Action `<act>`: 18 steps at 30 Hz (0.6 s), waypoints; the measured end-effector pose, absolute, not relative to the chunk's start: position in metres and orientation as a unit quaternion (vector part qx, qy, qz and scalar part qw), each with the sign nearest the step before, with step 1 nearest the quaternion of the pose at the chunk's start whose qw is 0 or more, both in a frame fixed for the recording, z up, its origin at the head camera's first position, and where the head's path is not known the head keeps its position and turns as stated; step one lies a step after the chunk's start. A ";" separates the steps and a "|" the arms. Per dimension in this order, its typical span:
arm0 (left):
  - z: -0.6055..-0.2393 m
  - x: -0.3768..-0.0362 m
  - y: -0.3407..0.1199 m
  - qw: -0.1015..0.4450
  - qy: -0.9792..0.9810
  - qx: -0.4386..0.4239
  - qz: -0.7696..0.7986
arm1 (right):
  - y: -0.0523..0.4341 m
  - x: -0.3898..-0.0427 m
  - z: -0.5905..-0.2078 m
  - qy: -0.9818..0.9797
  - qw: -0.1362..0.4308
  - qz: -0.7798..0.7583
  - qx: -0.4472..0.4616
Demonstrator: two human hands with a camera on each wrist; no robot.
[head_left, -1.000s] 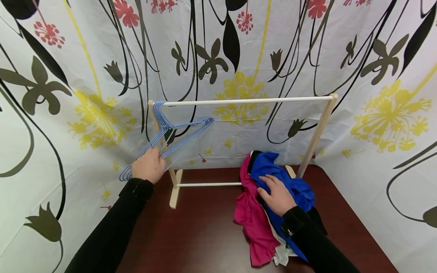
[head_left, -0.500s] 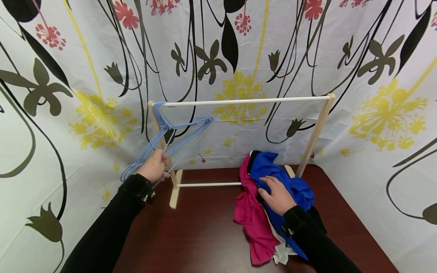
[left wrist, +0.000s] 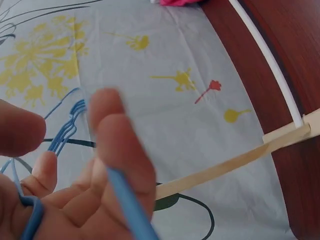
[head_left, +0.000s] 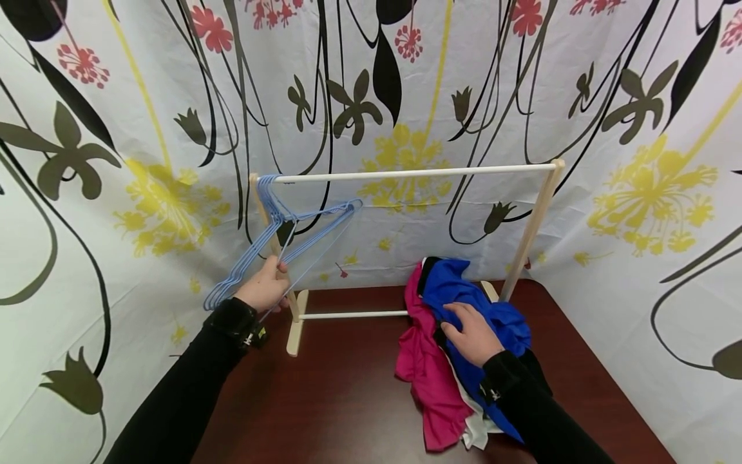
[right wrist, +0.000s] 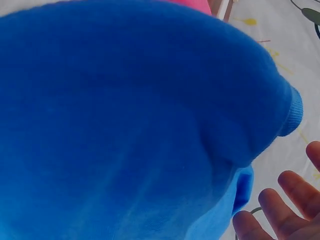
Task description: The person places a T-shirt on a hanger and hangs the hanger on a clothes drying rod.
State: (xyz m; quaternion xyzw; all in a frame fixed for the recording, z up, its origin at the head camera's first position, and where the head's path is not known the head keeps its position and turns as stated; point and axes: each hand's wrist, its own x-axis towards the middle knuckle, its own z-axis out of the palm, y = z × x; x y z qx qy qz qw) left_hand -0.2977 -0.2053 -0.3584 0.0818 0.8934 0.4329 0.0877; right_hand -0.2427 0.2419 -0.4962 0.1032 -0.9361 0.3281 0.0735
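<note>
Several blue wire hangers (head_left: 246, 263) hang bunched at the left end of a rack's top rail (head_left: 406, 174). My left hand (head_left: 263, 285) grips one blue hanger (left wrist: 131, 202), drawn slightly apart from the bunch; the left wrist view has its wire running across the fingers and palm. Over a pile of clothes on the right, my right hand (head_left: 474, 334) hovers or rests lightly, fingers spread. The top garment is blue (right wrist: 125, 100), with a ribbed edge visible in the right wrist view. Beneath it lie a pink garment (head_left: 429, 393) and a white one (head_left: 476, 430).
The wooden rack stands on a dark brown table (head_left: 313, 393), with a lower rod (head_left: 353, 314) between its feet. A floral curtain (head_left: 371, 84) surrounds the table behind and at the sides. The clothes lie against the rack's right post (head_left: 530, 235).
My left hand has shifted from the hanger bunch slightly to the right and now holds one hanger apart from the others. The right hand has stayed over the clothes.
</note>
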 end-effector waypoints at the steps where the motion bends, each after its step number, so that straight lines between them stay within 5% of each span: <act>1: -0.359 -0.298 -0.204 0.079 0.893 0.080 0.435 | 0.242 -0.243 -0.496 -0.936 0.073 0.330 0.102; 18: -0.372 -0.286 -0.193 -0.034 0.894 0.071 0.441 | 0.253 -0.242 -0.504 -0.934 0.076 0.338 0.093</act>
